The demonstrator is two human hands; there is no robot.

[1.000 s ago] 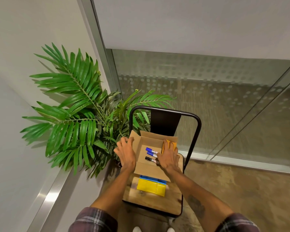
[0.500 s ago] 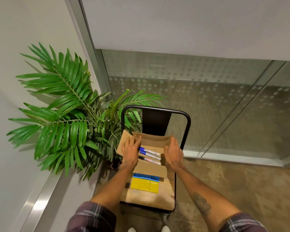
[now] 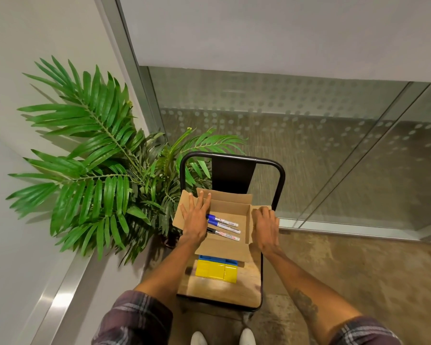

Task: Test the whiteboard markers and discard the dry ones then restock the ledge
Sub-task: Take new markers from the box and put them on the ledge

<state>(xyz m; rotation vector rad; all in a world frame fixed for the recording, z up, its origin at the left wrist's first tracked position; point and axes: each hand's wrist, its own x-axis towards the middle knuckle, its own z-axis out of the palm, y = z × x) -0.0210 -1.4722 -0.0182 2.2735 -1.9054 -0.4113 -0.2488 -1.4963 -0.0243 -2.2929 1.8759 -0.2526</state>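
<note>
An open cardboard box (image 3: 230, 205) sits on the wooden seat of a black-framed chair (image 3: 222, 290). Inside lie three whiteboard markers side by side: two with blue caps (image 3: 222, 219) (image 3: 225, 226) and one with a black cap (image 3: 224, 234). My left hand (image 3: 195, 219) lies flat with fingers spread on the box's left flap, pressing it outward. My right hand (image 3: 265, 226) curls over the right flap at the box's right wall. Neither hand holds a marker.
A yellow and blue block (image 3: 217, 268), perhaps an eraser, lies on the seat in front of the box. A large green palm plant (image 3: 97, 165) crowds the left side. A frosted glass wall (image 3: 309, 145) stands behind the chair. A metal ledge (image 3: 57, 297) runs along the left wall.
Both hands moved outward and spread the box flaps apart. My right hand left the box's inside for the right flap, and all three markers now show fully.
</note>
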